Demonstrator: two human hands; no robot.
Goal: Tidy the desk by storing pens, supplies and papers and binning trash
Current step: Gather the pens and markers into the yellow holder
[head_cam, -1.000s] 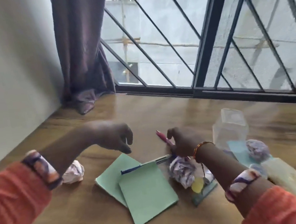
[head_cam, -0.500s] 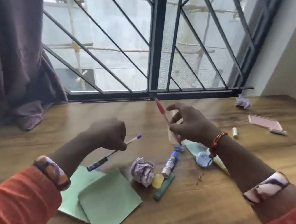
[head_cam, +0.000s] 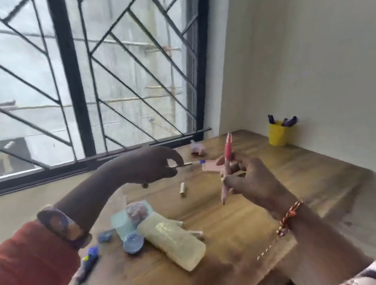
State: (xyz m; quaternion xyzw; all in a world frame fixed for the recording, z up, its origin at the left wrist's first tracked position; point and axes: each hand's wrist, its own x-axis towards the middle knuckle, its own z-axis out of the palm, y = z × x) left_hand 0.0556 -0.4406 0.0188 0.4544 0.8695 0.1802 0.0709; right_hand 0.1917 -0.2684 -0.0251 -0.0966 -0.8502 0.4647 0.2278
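The wooden tabletop spreads below both hands, its clutter kept within easy reach. Nearest, under the left forearm, lies a pale yellow pouch, probably meant for supplies. Beyond the right hand, in the far corner, stands the yellow pen cup, already holding pens, which looks like the goal. That hand's fingers are pinched round a pink pen, held upright and clear of the wood, seemingly ready to drop in. The left hand pinches a blue-tipped pen, pointing it rightward toward the cup.
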